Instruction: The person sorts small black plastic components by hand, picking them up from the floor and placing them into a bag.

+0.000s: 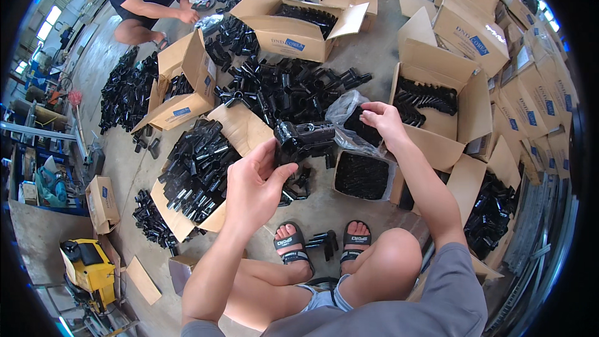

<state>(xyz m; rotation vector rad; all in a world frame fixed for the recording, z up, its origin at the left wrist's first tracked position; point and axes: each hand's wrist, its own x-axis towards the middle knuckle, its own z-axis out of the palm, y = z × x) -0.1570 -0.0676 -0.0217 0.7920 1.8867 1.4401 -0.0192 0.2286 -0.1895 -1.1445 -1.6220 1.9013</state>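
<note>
Part (304, 139) in left hand (253, 187), right hand (387, 126) at bag (337, 111)

The black part is above the floor (246, 253), near the middle of the view. The left hand grips its near end with bent fingers; the thumb stands a little apart. The right hand is at the clear bag, with thumb and fingertips close together; I cannot tell whether they grip its edge. Dark pieces (363, 130) show inside the bag. Below it is a small box (391, 181), filled also with something dark. To the right stands an open large box (433, 62). Beyond the held part lies a pile (274, 87) of black parts. Between two sandals (289, 244) lie loose pieces (323, 242).
</note>
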